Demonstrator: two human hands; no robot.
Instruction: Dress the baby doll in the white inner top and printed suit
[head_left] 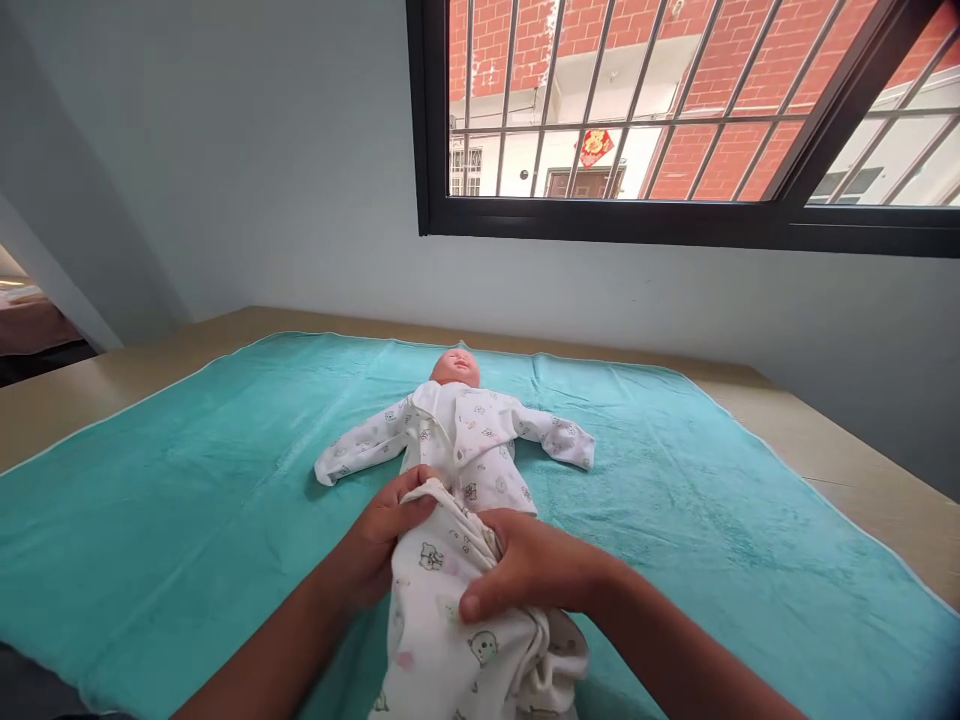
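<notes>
Both my left hand [379, 545] and right hand [529, 575] clutch soft, bunched printed pants [457, 640] on the doll [457, 430], over a plush towel [187, 500].

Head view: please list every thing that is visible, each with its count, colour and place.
doll: one, pink head, white printed top, lying face up mid-cloth, arms spread.
printed garment: one, white with small bears, bunched over the doll's lower body.
cloth: one, teal, spread over the table.
table: one, light wood, against the wall.
window: one, black frame with bars, upper right.
wall: one, pale grey, behind the table.
left hand: one, gripping the printed garment's upper edge.
right hand: one, gripping its right side.
</notes>
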